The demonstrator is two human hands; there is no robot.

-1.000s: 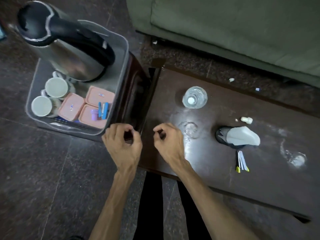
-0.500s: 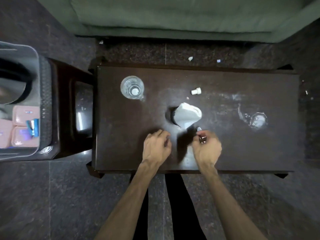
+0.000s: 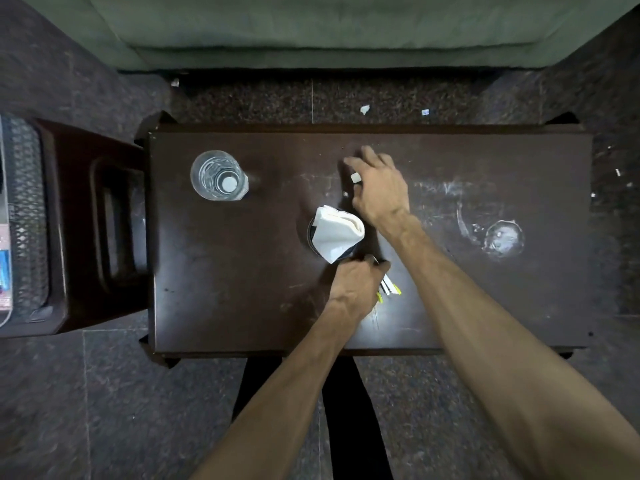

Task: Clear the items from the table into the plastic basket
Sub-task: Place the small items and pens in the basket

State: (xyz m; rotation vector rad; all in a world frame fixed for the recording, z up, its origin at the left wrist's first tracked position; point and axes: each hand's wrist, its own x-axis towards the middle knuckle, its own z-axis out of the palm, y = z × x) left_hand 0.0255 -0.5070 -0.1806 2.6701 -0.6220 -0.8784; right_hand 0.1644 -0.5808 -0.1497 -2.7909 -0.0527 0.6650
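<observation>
Cap (image 3: 355, 177) under spread right fingers (image 3: 369, 154)

Quick count for you: one desk (image 3: 242, 271), and on it you've got one clear glass (image 3: 218, 176), one dark round holder (image 3: 313, 237) with one folded white napkin (image 3: 337, 233) sitting in it, and one little white cap (image 3: 355, 178) under your right hand (image 3: 379, 188). Your left hand (image 3: 358, 284) covers a small bunch of yellow-tipped sachets (image 3: 389, 289); two or three maybe, can't tell exactly. Two hands in view. One plastic basket (image 3: 20, 220) on one stool (image 3: 86, 237) off to the side. About seven paper scraps on the floor (image 3: 364, 109). One sofa (image 3: 346, 26).
</observation>
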